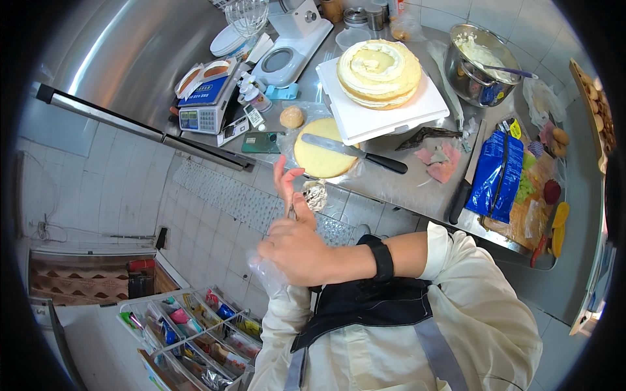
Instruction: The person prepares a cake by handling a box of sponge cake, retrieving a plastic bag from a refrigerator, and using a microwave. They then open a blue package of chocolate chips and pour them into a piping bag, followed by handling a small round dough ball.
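My right hand (299,249), with a black band on its wrist, is closed around a thin metal handle, perhaps a spoon's. Beyond the thumb is a lump of cream with dark bits (314,195). My left hand (285,183) is mostly hidden behind the right; some fingers point up, and its grip cannot be seen. Clear plastic (268,273) hangs by the wrists. On the steel table, a palette knife (332,145) with a black handle lies across a round sponge layer (315,163). Behind it, a cream-topped layer cake (379,73) stands on a white board (391,119).
A steel pot of cream (481,63) stands at the back right. A long knife (468,178), a blue packet (496,176) and a cutting board with fruit (523,220) lie at right. A phone (262,142), scale (200,115) and mixer (288,54) stand or lie at left.
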The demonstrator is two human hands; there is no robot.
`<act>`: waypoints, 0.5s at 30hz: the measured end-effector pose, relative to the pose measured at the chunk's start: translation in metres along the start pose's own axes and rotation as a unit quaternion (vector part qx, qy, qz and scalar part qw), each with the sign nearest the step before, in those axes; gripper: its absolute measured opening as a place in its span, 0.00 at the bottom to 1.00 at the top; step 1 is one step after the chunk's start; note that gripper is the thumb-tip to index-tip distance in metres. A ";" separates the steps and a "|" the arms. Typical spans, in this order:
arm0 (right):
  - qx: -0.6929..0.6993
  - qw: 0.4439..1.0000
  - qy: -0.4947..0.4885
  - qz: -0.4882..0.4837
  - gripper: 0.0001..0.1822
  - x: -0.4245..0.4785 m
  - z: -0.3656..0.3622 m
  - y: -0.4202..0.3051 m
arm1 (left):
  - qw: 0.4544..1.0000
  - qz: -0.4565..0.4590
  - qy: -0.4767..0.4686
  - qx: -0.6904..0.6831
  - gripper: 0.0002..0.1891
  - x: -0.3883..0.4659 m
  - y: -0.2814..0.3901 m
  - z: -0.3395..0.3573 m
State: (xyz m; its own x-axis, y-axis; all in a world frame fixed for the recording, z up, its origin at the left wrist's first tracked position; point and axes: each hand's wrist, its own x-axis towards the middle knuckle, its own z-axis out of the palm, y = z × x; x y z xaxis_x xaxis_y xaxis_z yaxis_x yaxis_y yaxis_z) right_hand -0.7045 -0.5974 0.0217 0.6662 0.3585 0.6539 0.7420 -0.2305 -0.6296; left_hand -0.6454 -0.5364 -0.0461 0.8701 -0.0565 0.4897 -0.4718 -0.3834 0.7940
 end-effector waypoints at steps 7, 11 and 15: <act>0.038 0.994 -0.050 -0.085 0.09 -0.004 0.003 -0.029 | 0.992 -0.038 0.064 -0.103 0.22 -0.003 0.004 -0.008; -0.009 0.988 -0.024 -0.155 0.13 0.009 -0.009 -0.014 | 0.931 -0.160 0.182 -0.272 0.20 0.004 0.014 -0.003; -0.056 0.995 0.069 0.051 0.24 -0.014 -0.075 0.030 | 0.805 -0.218 0.235 -0.499 0.16 0.007 0.034 -0.042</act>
State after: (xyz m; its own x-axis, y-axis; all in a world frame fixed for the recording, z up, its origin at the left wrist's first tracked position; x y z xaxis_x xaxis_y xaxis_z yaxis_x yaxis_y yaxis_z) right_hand -0.6854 -0.6775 0.0254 0.7368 0.2015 0.6454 0.6683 -0.3621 -0.6499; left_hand -0.6615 -0.5113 -0.0007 0.9449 0.3269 -0.0185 -0.2190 0.6731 0.7064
